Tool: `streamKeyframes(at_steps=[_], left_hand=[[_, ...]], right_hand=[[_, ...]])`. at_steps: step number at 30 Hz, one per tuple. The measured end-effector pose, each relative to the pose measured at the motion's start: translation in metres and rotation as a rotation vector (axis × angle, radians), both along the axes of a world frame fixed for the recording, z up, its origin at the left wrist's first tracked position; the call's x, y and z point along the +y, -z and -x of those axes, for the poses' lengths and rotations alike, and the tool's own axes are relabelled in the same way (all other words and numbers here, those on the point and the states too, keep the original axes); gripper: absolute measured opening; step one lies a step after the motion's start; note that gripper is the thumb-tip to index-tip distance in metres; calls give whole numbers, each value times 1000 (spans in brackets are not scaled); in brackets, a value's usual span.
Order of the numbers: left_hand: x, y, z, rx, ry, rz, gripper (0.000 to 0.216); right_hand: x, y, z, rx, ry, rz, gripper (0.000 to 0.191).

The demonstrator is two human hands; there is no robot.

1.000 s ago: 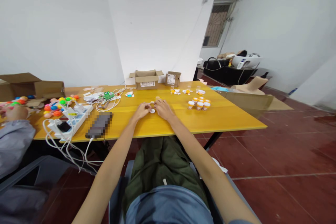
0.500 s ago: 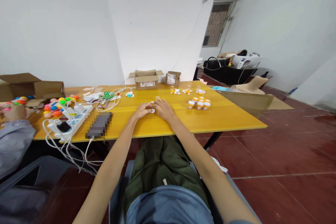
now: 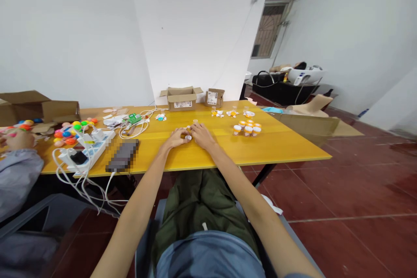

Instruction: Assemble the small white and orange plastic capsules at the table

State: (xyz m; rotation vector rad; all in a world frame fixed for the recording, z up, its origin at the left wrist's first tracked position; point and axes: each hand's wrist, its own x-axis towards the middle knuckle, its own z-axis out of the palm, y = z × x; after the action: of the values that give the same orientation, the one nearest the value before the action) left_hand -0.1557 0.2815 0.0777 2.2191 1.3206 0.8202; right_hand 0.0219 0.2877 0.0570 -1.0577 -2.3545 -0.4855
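Observation:
At the near middle of the yellow table (image 3: 283, 143), my two hands are close together. My left hand (image 3: 176, 138) has its thumb and forefinger pinched on a small white disc (image 3: 188, 137). My right hand (image 3: 202, 135) is palm down beside it with its fingers bent; what lies under them is hidden. Small white pieces (image 3: 186, 127) with dark marks show between the fingertips of both hands. Just beyond my right fingertips stands a small clear jar (image 3: 195, 121), partly covered. To the right is a cluster of several white jars with orange rims (image 3: 248, 130).
Small piles of white and orange pieces (image 3: 232, 113) lie at the back right, near cardboard boxes (image 3: 182, 97). At left are a power strip (image 3: 94, 152), a blurred dark phone (image 3: 123, 155), white cables (image 3: 143, 128) and colourful balls (image 3: 70, 134). Another person's hand (image 3: 20, 139) is at far left.
The white disc has tipped up and shifted slightly left between my left thumb and forefinger. My right hand has barely moved. The other person's hand at far left has shifted a little.

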Motion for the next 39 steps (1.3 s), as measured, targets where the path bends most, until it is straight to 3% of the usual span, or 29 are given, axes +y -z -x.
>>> streamKeyframes(at_steps=[7,11,17,39], left_hand=[[0,0,-1,-42,-3,-15,16],[0,2,-3,-52,-14,-37,20],[0,5,-3,-64,-20,-71,25],[4,8,-1,-83,16,-85,25]], right_hand=[[3,3,-3,165,28,81,20],[2,1,-6,220,-49,114,19],[2,2,-5,240,-154,120,18],[-9,-8,-4,226,-192,177,19]])
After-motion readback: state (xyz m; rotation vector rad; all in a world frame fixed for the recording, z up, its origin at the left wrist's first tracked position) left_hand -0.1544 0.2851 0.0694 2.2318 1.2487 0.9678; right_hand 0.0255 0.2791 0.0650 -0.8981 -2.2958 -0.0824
